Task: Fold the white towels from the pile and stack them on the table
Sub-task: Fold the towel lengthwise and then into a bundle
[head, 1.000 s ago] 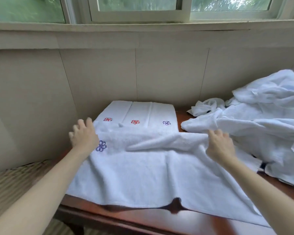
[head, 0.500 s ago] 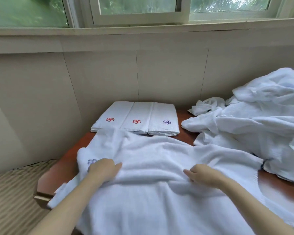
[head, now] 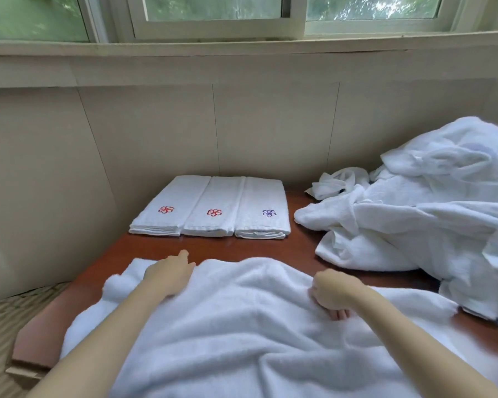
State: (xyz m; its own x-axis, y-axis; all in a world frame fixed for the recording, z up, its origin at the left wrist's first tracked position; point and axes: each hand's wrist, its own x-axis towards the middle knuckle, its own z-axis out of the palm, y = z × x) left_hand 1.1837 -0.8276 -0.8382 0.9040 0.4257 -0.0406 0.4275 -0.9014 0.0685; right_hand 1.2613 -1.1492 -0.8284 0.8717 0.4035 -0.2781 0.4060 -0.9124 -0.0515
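A large white towel [head: 242,334] lies rumpled over the near part of the red-brown table [head: 219,248] and hangs toward me. My left hand [head: 170,275] rests on its far left edge with the fingers stretched forward. My right hand [head: 332,293] sits on the towel's far right part, fingers curled under around a fold of the cloth. Three folded white towels [head: 210,209] lie side by side at the back of the table, two with red flower marks and one with a purple mark. The pile of unfolded white towels [head: 431,222] is heaped on the right.
A beige panelled wall [head: 156,133] runs just behind the table, with a window [head: 213,12] above it. The table's left corner [head: 32,349] juts over a striped woven floor [head: 0,334]. A strip of bare wood separates the folded towels from the spread towel.
Both hands have drawn back toward me and the towel came with them, so its far edge now lies short of the folded towels. My right hand has curled its fingers.
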